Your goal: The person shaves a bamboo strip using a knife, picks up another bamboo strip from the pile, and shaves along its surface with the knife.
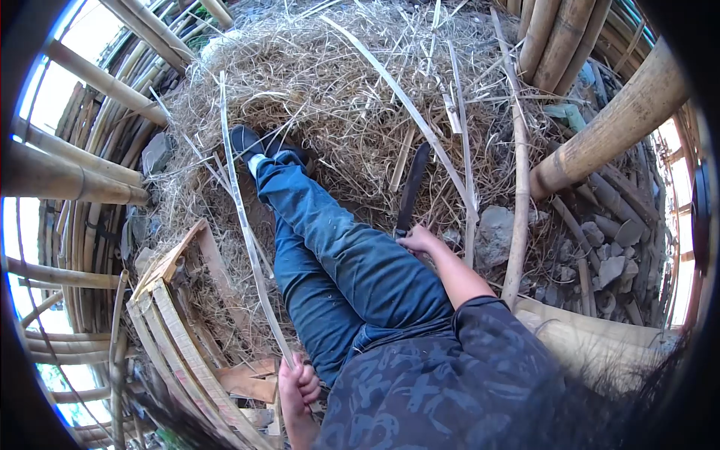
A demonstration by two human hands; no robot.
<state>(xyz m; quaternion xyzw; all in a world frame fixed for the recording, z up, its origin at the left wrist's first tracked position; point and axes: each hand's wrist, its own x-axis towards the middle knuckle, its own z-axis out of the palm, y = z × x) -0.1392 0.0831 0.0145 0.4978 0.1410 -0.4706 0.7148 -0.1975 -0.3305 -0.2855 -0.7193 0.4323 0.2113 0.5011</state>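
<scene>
My left hand (pixel 298 385), at the lower middle, is closed around the lower end of a long, thin bamboo strip (pixel 241 214). The strip runs up past my left side to the shavings. My right hand (pixel 421 241) grips a machete (pixel 412 187) beside my thigh, its dark blade pointing away from me over the shavings; the handle is mostly hidden in the fist. Stretched out between both hands are my legs in blue jeans (pixel 345 255). Another long pale strip (pixel 405 97) curves across the shavings beyond the blade.
A thick heap of bamboo shavings (pixel 315 82) covers the ground ahead. At left stands a wooden crate (pixel 180 322). A bamboo pole (pixel 615 124) slants in at right, above rocks (pixel 615 270). A thin stick (pixel 520 187) lies right of my arm. Bamboo walls enclose both sides.
</scene>
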